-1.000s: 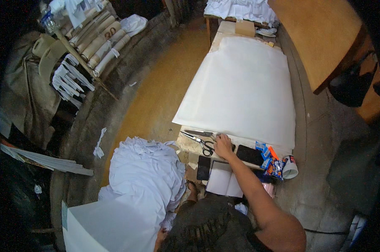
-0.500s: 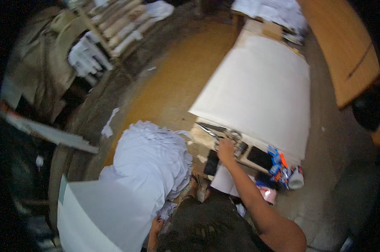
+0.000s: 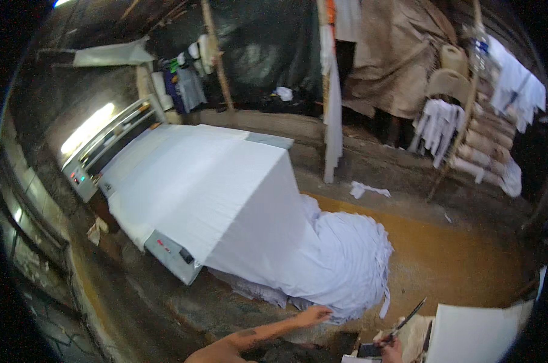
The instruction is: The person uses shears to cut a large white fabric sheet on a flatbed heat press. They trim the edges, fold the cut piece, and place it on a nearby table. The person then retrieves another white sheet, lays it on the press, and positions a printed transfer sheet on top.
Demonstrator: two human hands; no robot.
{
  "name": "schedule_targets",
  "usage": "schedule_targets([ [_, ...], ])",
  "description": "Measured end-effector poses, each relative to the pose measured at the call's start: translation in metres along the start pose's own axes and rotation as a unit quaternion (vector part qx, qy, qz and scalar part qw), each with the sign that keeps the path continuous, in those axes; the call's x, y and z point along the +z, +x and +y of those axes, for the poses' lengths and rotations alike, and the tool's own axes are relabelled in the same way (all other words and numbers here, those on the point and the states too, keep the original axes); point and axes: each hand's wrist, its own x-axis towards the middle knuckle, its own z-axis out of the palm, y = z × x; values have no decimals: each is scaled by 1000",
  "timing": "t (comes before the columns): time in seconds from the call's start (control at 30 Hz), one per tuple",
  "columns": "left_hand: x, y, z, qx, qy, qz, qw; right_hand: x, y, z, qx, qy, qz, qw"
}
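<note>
The bare left arm (image 3: pixel 225 348) enters at the lower edge, a little past six o'clock in the head view, and its forearm (image 3: pixel 268 331), marked by a dark patch (image 3: pixel 247 333), slants up toward between two and three o'clock. The left hand (image 3: pixel 314 316) hangs at about half past five, wrist nearly straight, grasping nothing, its fingers (image 3: pixel 326 311) loosely extended toward three o'clock. The right hand (image 3: pixel 392 350) sits at five o'clock, cut by the lower edge, its fingers curled in a grip; how each finger lies is too blurred to tell. The dark-clothed torso (image 3: pixel 293 353) shows between both hands, near six o'clock.
</note>
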Motion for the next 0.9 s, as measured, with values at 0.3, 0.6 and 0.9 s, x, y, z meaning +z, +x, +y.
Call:
schedule_targets([
  [0.3, -122, -123, 107, -22, -179, 391, 902, 360, -34, 7, -2, -74, -269, 960],
  [0.6, -261, -340, 62, -3, -143, 553, 821, 585, -119, 58, -8, -110, -421, 900],
  [0.9, -362, -483, 19, 64, 89, 662, 742, 751, -172, 88, 51, -118, -525, 842],
])
